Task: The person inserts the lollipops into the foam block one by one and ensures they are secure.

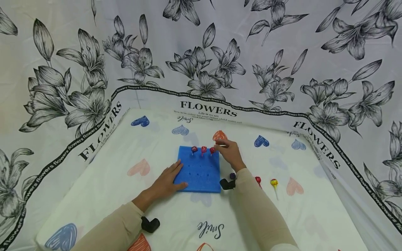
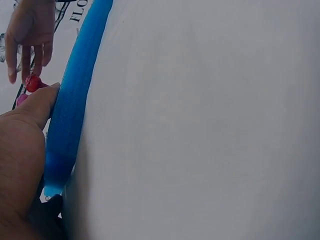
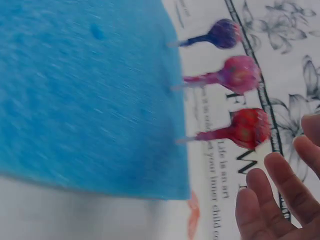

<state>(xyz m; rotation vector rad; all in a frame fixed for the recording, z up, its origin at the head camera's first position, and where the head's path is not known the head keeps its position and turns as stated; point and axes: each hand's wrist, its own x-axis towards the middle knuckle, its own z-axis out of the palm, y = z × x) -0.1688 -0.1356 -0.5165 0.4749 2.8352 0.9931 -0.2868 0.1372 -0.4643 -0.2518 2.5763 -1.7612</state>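
Observation:
A blue foam board [image 1: 201,182] with rows of small holes lies on the table. Three wrapped lollipops stand by their sticks along its far edge: a dark purple one [image 3: 223,34], a pink one [image 3: 241,75] and a red one [image 3: 250,128] nearest the right corner. My left hand [image 1: 166,181] rests at the board's left side, fingers along that edge and thumb over the near-left corner. Beside the red lollipop is my right hand [image 1: 230,155]; its fingers [image 3: 287,182] are spread and loosely bent, with a gap to the candy in the right wrist view.
Right of the board lie more lollipops: a dark one [image 1: 232,176] partly behind my right wrist, a red one [image 1: 258,180] partly covered by the sleeve, and a yellow one [image 1: 274,183]. A heart-printed cloth [image 1: 110,195] covers the table; a flower-printed curtain [image 1: 220,31] hangs behind.

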